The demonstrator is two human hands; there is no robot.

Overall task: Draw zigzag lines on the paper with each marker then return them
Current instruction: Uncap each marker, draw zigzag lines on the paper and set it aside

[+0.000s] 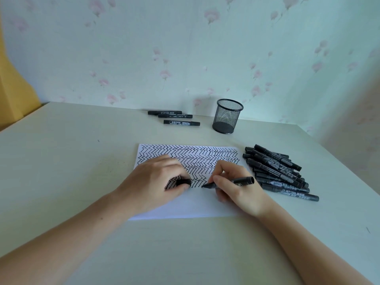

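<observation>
your right hand [236,182] pinches an uncapped marker [228,183], its tip on the paper [185,208] at the lowest zigzag row. your left hand [158,182] rests on the sheet, fingers curled round the black cap [183,182]. the paper lies on the bench [72,161].

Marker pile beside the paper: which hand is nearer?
Right. The right hand, gripping a marker, sits just left of the marker pile; the left hand is farther left.

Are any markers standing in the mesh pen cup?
No: the mesh pen cup looks empty, with three markers lying left of it and a pile of markers beside the paper.
</observation>
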